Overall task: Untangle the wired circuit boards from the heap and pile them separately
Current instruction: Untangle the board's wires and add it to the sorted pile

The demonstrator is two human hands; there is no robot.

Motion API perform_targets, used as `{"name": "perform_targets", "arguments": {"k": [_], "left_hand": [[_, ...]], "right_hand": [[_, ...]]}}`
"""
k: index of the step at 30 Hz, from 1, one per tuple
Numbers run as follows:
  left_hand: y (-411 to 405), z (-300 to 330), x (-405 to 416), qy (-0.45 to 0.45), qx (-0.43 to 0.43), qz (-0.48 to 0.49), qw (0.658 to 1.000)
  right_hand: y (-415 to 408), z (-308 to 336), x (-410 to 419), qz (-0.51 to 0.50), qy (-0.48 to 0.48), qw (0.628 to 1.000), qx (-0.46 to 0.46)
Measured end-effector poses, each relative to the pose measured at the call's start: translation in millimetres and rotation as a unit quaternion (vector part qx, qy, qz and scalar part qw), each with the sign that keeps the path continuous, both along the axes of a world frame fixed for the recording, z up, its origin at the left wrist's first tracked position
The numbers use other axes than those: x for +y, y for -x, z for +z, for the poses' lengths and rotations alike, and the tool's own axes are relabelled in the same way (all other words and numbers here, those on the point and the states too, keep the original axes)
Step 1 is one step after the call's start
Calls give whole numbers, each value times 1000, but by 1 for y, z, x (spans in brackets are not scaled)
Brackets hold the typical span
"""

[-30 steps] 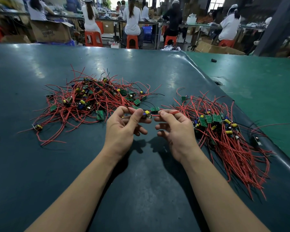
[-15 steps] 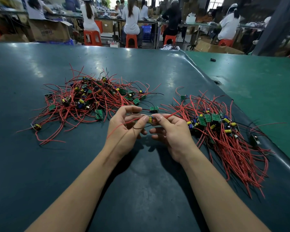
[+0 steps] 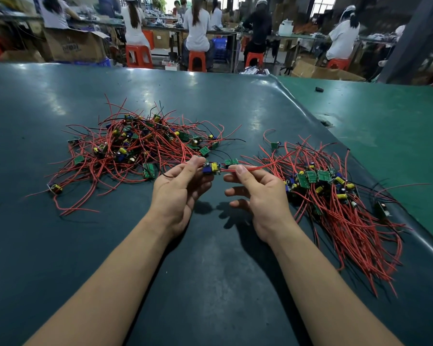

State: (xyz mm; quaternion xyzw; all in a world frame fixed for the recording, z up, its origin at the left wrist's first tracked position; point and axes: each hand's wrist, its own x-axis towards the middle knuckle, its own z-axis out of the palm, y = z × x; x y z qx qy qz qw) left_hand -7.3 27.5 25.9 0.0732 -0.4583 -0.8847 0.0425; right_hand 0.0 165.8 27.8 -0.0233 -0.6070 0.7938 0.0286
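One board, blue and yellow parts on top, sits between my two hands, lifted just above the bench. Half a second ago my fingertips were bunched together over it; now they have drawn apart, and its red lead runs out straight to the right toward the sorted pile. I judge that the piece is now free of the heap on the left and only needs carrying across.

My left hand pinches the board's left end between thumb and forefinger, the other fingers loosely curled beneath; a thin black wire loops by the thumb. My right hand pinches the red lead just beside the board between thumb and forefinger, with the remaining fingers spread and relaxed below, touching nothing that I can see. So each grip is a narrow fingertip pinch, not a full fist.

Another green board lies just behind my right fingertips; whether it belongs to this lead I cannot tell.
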Motion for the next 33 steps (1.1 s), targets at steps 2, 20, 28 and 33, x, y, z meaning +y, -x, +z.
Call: {"name": "perform_targets", "arguments": {"k": [2,20,28,33], "left_hand": [[-1,1,-2,-20,-12,-11,1000],[-13,9,0,174,-14,-170,970],[-15,6,3,219,-8,-201,955],[-13,4,0,168,-14,-265,949]], "right_hand": [[-1,0,-2,5,2,1000,15],[-2,-2,-2,98,-28,995,-15],[0,-4,4,129,-23,991,-25],[-1,-1,12,227,15,971,-71]]}}
